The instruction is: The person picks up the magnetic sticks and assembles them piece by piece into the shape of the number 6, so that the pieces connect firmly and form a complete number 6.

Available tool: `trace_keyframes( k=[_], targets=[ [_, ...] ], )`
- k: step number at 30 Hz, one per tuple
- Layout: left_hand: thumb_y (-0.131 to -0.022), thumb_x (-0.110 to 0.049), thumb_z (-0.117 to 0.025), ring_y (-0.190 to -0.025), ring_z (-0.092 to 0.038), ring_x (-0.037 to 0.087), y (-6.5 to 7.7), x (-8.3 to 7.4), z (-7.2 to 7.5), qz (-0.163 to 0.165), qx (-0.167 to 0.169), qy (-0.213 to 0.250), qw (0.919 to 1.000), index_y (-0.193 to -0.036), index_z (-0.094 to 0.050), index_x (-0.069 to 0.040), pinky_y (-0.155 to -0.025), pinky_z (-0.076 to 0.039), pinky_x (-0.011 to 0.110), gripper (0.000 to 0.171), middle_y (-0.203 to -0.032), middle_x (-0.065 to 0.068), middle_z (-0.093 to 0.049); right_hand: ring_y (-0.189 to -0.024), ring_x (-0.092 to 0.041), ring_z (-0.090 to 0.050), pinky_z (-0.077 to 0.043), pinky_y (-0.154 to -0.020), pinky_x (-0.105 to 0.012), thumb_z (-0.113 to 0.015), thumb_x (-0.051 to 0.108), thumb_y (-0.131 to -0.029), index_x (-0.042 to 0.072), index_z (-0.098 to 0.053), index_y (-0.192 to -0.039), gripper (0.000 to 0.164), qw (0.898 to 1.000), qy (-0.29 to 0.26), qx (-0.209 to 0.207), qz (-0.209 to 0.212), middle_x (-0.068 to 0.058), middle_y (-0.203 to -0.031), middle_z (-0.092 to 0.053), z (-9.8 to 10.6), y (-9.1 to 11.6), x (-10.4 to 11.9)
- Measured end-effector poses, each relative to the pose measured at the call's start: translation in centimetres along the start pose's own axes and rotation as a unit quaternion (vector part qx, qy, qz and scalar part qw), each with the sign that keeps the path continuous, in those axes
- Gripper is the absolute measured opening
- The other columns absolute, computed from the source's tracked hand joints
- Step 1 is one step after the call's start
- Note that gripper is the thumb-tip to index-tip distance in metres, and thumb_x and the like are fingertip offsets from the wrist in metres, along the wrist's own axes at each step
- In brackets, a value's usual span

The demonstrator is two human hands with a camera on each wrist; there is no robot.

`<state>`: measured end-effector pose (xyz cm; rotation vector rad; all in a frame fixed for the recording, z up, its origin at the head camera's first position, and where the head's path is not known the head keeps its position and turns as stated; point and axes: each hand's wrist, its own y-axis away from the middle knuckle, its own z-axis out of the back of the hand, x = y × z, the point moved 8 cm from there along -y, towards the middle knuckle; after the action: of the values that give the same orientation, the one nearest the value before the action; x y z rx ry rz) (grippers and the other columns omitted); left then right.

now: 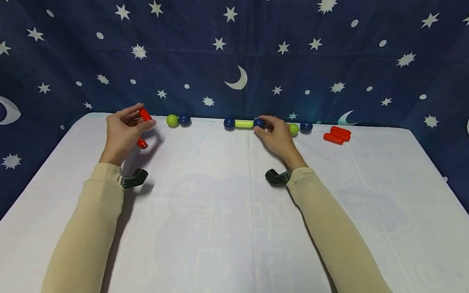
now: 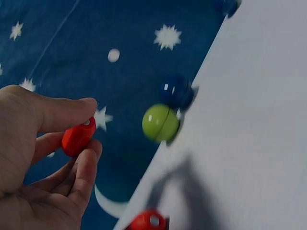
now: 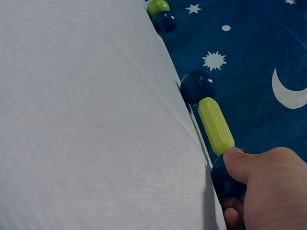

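Note:
My left hand [image 1: 119, 134] pinches a red rod [image 2: 78, 138] between thumb and fingers, above the far left of the table. A second red rod [image 1: 142, 143] shows just below that thumb. To the hand's right, a green ball [image 1: 172, 120] and a dark blue ball [image 1: 184, 120] sit side by side. Near the middle of the back edge, my right hand [image 1: 278, 139] holds a dark blue ball [image 1: 258, 123] between thumb and fingers, partly covering it. That ball meets one end of a yellow-green rod [image 3: 216, 125], with another dark blue ball [image 3: 198, 87] at its other end.
Right of my right hand are a green ball [image 1: 293, 129] and a dark blue ball [image 1: 306, 127]. Farther right lie red rods [image 1: 340, 133] close together. A navy star-patterned cloth [image 1: 199, 65] hangs behind the white-covered table [image 1: 215, 207].

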<state>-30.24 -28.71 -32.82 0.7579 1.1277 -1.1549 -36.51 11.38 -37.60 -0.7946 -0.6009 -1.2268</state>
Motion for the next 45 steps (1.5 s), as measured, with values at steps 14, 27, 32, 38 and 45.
trace_keyframes(
  k=[14,27,32,38,45],
  targets=[
    [-0.089,-0.008,-0.079,-0.108,-0.065,0.026,1.8,-3.2,-5.4,-0.068,0.075,-0.073,0.9922,-0.144,-0.057,-0.005,-0.089,-0.053,0.022,0.059,-0.133,0.017,-0.062,-0.098,-0.026,-0.054,-0.044,-0.086,-0.038,-0.070,0.020,-0.098,0.006,-0.063,-0.137,0.042,1.000,0.001,0.000,-0.001,-0.015,-0.116,-0.065,-0.1,0.0,-0.2],
    [-0.088,-0.009,-0.080,-0.104,-0.066,0.028,2.3,-4.3,-9.9,-0.103,0.137,-0.099,0.9803,-0.142,-0.059,-0.005,-0.093,-0.053,0.031,0.058,-0.123,0.019,-0.066,-0.099,-0.027,-0.054,-0.044,-0.087,-0.039,-0.070,0.019,-0.098,0.006,-0.062,-0.137,0.042,1.000,0.004,0.000,0.001,-0.015,-0.116,-0.064,0.1,0.1,0.1],
    [-0.087,-0.003,-0.080,-0.103,-0.067,0.030,2.6,-4.8,-12.2,-0.107,0.169,-0.076,0.9768,-0.142,-0.058,-0.002,-0.096,-0.053,0.036,0.059,-0.123,0.020,-0.066,-0.099,-0.026,-0.054,-0.044,-0.087,-0.038,-0.069,0.020,-0.098,0.006,-0.062,-0.138,0.042,1.000,0.003,0.000,-0.001,-0.015,-0.116,-0.064,0.1,0.1,0.1],
    [-0.087,-0.001,-0.078,-0.102,-0.067,0.031,3.0,-4.6,-15.2,-0.096,0.222,-0.067,0.9680,-0.141,-0.057,0.002,-0.094,-0.053,0.039,0.058,-0.127,0.020,-0.065,-0.098,-0.026,-0.054,-0.044,-0.086,-0.038,-0.070,0.019,-0.098,0.006,-0.062,-0.137,0.042,1.000,0.001,-0.002,-0.001,-0.015,-0.115,-0.064,0.1,0.1,0.0],
    [-0.086,0.006,-0.075,-0.104,-0.065,0.033,3.2,-4.0,-18.0,-0.083,0.264,-0.037,0.9603,-0.140,-0.057,0.005,-0.090,-0.053,0.035,0.057,-0.130,0.022,-0.063,-0.097,-0.026,-0.053,-0.044,-0.086,-0.037,-0.070,0.019,-0.098,0.006,-0.063,-0.137,0.042,1.000,-0.001,-0.002,-0.001,-0.014,-0.115,-0.064,-0.1,0.0,0.1]
  ],
)
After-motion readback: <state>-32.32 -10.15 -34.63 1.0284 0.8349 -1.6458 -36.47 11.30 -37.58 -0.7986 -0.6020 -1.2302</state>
